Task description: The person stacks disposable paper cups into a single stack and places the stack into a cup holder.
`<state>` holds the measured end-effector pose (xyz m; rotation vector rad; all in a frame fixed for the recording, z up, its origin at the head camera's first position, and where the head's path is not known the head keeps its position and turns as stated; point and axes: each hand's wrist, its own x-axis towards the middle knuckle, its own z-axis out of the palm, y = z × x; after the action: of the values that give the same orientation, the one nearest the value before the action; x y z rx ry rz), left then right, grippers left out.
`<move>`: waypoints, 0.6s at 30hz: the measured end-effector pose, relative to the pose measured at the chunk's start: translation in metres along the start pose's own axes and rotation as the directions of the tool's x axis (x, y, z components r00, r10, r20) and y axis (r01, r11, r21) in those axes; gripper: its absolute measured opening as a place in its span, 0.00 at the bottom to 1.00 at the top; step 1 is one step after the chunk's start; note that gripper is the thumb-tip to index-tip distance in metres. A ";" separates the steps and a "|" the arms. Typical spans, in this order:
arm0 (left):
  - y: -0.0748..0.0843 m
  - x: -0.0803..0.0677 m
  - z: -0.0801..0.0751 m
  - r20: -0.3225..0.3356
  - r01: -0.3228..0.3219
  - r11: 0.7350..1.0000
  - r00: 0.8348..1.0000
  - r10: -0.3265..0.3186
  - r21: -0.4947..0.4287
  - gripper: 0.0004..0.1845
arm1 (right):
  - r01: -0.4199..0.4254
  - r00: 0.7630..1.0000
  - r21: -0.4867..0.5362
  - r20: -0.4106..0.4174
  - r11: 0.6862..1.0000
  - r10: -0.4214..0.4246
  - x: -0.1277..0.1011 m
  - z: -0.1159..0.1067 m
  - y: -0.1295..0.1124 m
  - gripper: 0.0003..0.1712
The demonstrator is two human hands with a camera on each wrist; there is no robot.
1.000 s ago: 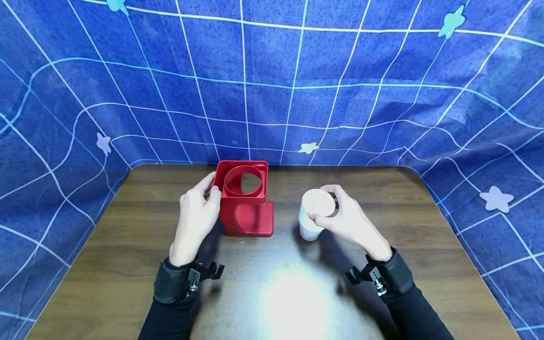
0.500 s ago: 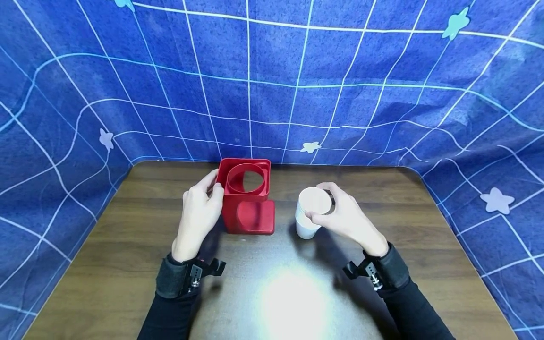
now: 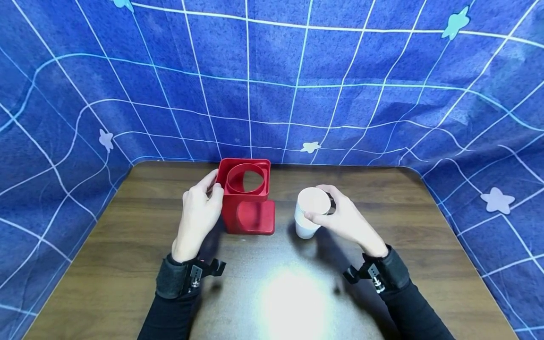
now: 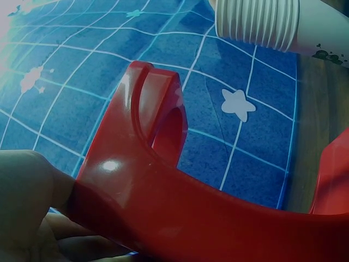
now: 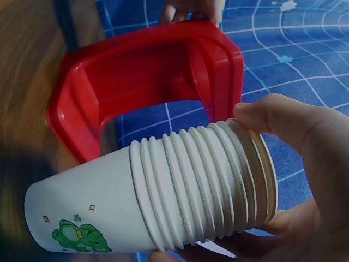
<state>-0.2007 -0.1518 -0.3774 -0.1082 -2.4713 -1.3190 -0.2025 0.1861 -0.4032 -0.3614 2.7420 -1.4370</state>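
Note:
A red plastic cup holder [image 3: 248,196] with a round opening on top stands on the brown table [image 3: 127,264], toward the back left. My left hand [image 3: 199,215] grips its left side, thumb on the upper rim; the left wrist view shows the red holder [image 4: 163,185] close up against my fingers [image 4: 27,196]. To the right, my right hand [image 3: 342,217] holds a stack of white paper cups [image 3: 311,212] by the rim, near the table surface. In the right wrist view the nested cups [image 5: 185,191] show several rims and a green print, with the holder [image 5: 147,76] behind.
A blue cloth [image 3: 297,80] with a white grid and pale stars surrounds the table on the back and both sides. A bright light glare [image 3: 293,297] lies on the table's near middle. Black wrist straps sit on both forearms.
The right hand has shifted the cup stack slightly left, toward the red holder. The left hand and the holder have stayed put.

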 end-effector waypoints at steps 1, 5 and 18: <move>0.000 0.000 0.000 -0.002 -0.002 1.000 1.000 0.002 0.000 0.24 | 0.004 1.000 -0.001 -0.001 1.000 -0.004 0.000 0.000 0.000 0.38; -0.001 0.000 0.000 -0.004 -0.008 1.000 1.000 0.008 0.003 0.24 | 0.020 1.000 -0.020 -0.007 1.000 -0.020 0.002 -0.001 -0.002 0.37; 0.000 0.000 0.000 -0.003 0.001 1.000 1.000 -0.001 0.004 0.24 | 0.112 0.993 -0.024 -0.035 0.993 -0.113 0.016 -0.020 -0.030 0.36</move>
<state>-0.2006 -0.1521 -0.3772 -0.1044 -2.4717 -1.3132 -0.2145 0.1825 -0.3654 -0.5035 2.8100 -1.4523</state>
